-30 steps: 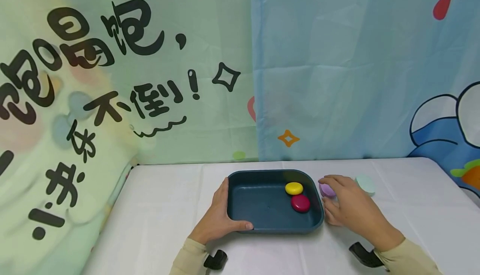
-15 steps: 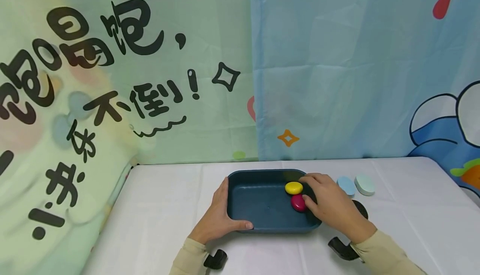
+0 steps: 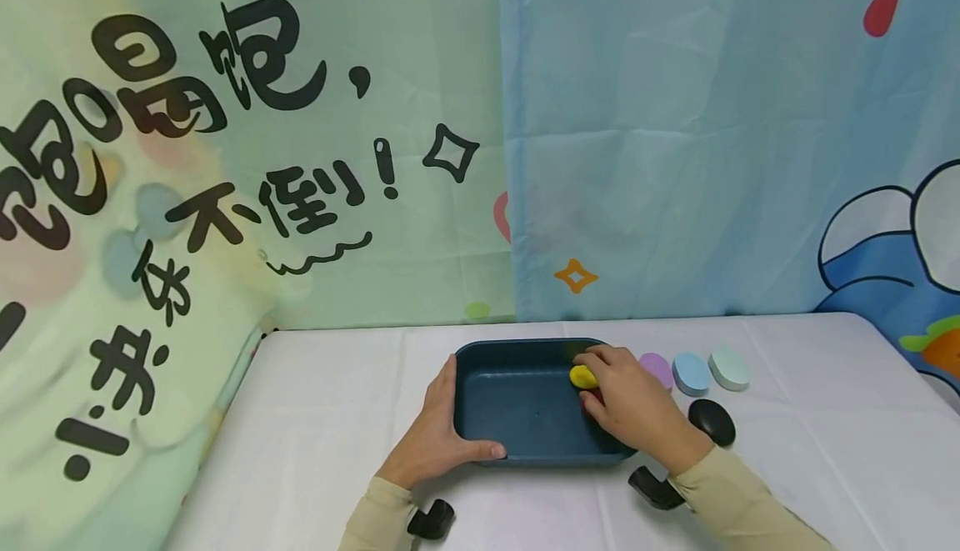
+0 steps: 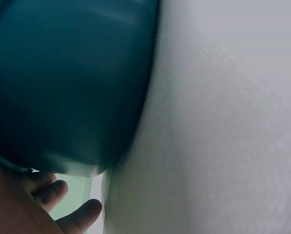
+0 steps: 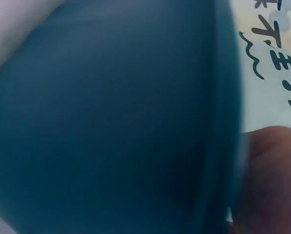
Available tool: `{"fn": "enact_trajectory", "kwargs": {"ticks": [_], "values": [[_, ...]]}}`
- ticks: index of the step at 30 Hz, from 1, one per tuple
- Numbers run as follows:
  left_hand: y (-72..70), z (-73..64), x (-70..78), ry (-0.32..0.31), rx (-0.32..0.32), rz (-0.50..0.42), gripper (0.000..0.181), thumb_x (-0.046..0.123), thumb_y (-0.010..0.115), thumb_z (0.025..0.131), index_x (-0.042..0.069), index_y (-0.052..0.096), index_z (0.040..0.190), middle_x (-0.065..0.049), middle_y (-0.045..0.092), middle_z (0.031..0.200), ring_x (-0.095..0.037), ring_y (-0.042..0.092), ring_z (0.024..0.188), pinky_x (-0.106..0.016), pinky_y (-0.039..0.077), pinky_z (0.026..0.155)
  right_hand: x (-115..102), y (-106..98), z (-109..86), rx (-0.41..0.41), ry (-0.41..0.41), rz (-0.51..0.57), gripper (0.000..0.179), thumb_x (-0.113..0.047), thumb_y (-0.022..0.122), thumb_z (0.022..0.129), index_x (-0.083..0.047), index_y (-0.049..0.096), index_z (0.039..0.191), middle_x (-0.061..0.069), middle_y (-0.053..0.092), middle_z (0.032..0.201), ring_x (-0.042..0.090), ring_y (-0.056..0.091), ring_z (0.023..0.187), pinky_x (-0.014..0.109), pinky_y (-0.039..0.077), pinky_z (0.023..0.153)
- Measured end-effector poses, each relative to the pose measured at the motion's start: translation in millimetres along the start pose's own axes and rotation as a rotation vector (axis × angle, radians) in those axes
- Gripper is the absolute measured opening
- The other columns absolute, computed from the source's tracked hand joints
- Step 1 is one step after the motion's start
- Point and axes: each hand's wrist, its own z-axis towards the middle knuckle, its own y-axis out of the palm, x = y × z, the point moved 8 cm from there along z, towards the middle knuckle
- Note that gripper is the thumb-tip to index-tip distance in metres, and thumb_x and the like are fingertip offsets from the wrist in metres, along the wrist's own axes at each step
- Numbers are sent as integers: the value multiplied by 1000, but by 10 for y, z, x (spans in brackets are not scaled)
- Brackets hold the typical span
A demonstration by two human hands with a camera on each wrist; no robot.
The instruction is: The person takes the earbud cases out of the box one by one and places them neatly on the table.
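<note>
With fingers bent narrowly over the yellow piece [image 3: 582, 377], holding the right hand [image 3: 637, 405] inside the dark blue tray [image 3: 517, 405]; cannot tell whether gripping. Touching the tray's left end with the left hand [image 3: 437, 434], thumb and fingers spread wide. Set on white cloth [image 3: 322, 409], near a purple disc [image 3: 657, 369], pale blue disc [image 3: 691, 373] and mint disc [image 3: 729, 369]. Backed by green curtain [image 3: 420, 51] and blue curtain [image 3: 675, 117].

You see your left hand [image 4: 21, 207] with its fingers [image 4: 83, 215] spread, the tray [image 4: 69, 87] just above them in view, white cloth [image 4: 223, 131] to their right, and pale green backdrop [image 4: 77, 187] behind.
</note>
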Motion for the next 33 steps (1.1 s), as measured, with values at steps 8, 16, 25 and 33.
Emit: {"fn": "enact_trajectory", "kwargs": {"ticks": [8,16,25,33], "values": [[3,6,-17,-9,-1,4,135,52,88,73,12,-5,163,-6,1,169,-25,5,154,-55,26,116,-41,106,48,5,-27,-30,41,-11,80,85,5,67,120,24,62,119,41,59,109,53,52,89],[2,-1,-12,-10,-1,-4,134,49,89,73,12,-4,163,-6,1,169,-25,5,154,-55,26,116,-35,199,69,-20,-7,-61,41,-12,80,85,5,66,120,26,61,119,43,59,109,53,54,86],[2,1,-10,10,1,-12,134,45,90,73,14,-5,163,-10,1,169,-25,3,154,-55,25,116,-48,321,90,-30,-35,-133,43,-15,82,83,6,67,118,24,64,113,42,60,105,53,52,88],[2,0,-11,6,-5,-16,134,47,89,74,15,-6,163,-7,0,169,-24,3,154,-55,25,116,-62,356,95,4,-66,-183,30,-5,76,87,7,69,114,23,63,105,39,59,96,50,54,79]]}}
